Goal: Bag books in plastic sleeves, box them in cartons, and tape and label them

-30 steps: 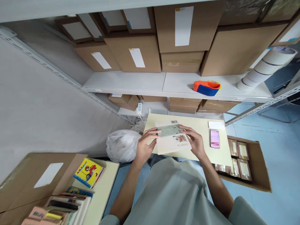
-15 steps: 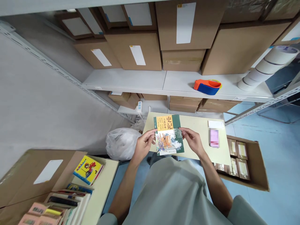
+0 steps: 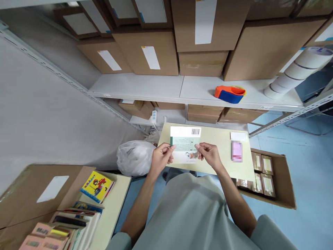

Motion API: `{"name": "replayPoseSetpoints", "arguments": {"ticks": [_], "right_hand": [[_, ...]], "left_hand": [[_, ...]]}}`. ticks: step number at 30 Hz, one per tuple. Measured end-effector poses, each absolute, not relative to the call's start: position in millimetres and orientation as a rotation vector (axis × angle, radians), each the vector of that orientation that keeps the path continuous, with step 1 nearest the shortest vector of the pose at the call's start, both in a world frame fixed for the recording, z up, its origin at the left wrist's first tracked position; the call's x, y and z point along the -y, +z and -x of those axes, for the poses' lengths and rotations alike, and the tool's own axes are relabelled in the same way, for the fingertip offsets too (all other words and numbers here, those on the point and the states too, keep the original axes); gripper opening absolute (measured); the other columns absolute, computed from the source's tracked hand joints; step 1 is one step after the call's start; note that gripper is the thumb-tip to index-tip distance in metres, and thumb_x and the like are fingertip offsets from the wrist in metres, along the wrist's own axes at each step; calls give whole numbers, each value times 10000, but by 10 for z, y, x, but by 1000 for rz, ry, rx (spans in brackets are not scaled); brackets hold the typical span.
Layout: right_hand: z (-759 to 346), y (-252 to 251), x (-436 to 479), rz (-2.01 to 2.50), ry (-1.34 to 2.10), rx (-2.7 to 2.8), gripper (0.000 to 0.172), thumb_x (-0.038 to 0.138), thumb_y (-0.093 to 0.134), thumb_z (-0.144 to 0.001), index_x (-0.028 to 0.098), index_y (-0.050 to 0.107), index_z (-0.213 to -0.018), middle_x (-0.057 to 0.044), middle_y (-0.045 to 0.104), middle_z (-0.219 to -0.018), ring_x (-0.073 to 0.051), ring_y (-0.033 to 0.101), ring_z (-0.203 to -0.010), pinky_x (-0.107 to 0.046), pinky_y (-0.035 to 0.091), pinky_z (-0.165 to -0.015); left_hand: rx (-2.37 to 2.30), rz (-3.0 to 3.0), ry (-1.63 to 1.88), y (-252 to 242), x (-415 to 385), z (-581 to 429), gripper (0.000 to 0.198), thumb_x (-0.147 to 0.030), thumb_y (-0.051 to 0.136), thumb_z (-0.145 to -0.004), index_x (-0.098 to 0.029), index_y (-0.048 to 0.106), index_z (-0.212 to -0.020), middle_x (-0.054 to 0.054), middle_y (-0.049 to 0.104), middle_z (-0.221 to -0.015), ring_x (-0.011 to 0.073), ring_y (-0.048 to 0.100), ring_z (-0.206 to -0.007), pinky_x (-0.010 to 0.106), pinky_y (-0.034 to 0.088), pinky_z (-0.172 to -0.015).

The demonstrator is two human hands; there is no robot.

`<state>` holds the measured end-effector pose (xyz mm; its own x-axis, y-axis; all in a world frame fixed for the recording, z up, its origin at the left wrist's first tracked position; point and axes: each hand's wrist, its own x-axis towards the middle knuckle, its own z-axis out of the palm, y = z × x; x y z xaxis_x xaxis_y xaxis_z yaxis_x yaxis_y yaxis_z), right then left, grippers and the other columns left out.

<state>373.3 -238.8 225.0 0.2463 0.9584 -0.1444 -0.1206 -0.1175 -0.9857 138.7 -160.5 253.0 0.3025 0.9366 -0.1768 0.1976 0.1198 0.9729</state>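
A thin book (image 3: 185, 143) is held over a small cream table (image 3: 218, 152), its white and pale green back cover with a barcode facing up. My left hand (image 3: 161, 159) pinches its left edge and my right hand (image 3: 209, 155) pinches its right edge. Both hands are closed on the book just in front of my body.
A pink phone (image 3: 236, 151) and a white slip (image 3: 238, 136) lie on the table's right. An open carton of packets (image 3: 270, 180) sits on the floor at right, a white plastic bag (image 3: 135, 158) at left. Books (image 3: 75, 222) fill the lower left. A tape dispenser (image 3: 230, 94) rests on the shelf.
The book was flipped: half a second ago its colourful front cover faced up, now the back cover with the barcode shows. Both hands kept hold of its edges.
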Motion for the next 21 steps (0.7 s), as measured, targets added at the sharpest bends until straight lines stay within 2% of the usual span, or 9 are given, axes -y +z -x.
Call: {"name": "replayPoseSetpoints", "arguments": {"ticks": [5,10,12,14,16,18,21], "right_hand": [[-3727,2190,2385,1316,1180,902,619,791,773,-898,228,704,-649,-30,673,-585,-168,587,-513,-310,539,-509],[-3762,2066,2423,1271,1246,812,762,892,525,-986,194,811,-885,-123,803,-861,-239,730,-740,-385,629,-715],[-3770,1964,2398,1278,1250,814,705,859,574,-987,200,820,-1031,-102,803,-927,-238,736,-828,-373,617,-779],[-3761,1819,2331,1264,1237,828,582,772,774,-908,229,790,-1115,-47,774,-880,-216,706,-831,-343,586,-791],[-3730,1650,2235,1202,1252,794,541,675,928,-794,256,741,-1079,-2,747,-821,-196,678,-795,-329,565,-785],[-3685,1493,2138,1127,1295,720,524,621,978,-738,268,694,-1001,7,757,-817,-195,686,-792,-338,569,-804],[-3617,1341,2048,1044,1364,650,484,572,980,-728,265,699,-974,-21,808,-893,-231,739,-865,-383,599,-869]], "left_hand": [[-1189,-1395,809,2436,1600,-1385,541,-724,796,-881,-200,665,-878,0,693,-574,148,649,-496,218,461,-454],[-1215,-1480,908,2440,1588,-1324,711,-784,449,-1060,-152,770,-1112,114,825,-899,182,749,-673,242,504,-486],[-1213,-1566,907,2477,1591,-1323,644,-724,498,-1074,-163,783,-1211,88,819,-899,174,742,-688,243,534,-535],[-1193,-1671,884,2517,1613,-1369,480,-607,658,-1042,-193,791,-1246,47,808,-866,161,731,-689,239,563,-591],[-1123,-1803,875,2544,1659,-1471,324,-470,722,-1031,-227,808,-1227,41,825,-941,158,752,-747,245,602,-663],[-1024,-1985,868,2554,1728,-1613,225,-359,680,-1065,-271,828,-1210,49,839,-1100,171,793,-898,263,641,-778],[-931,-2306,823,2546,1843,-1834,268,-244,647,-1077,-348,838,-1235,28,830,-1229,190,803,-1078,291,649,-919]]}}
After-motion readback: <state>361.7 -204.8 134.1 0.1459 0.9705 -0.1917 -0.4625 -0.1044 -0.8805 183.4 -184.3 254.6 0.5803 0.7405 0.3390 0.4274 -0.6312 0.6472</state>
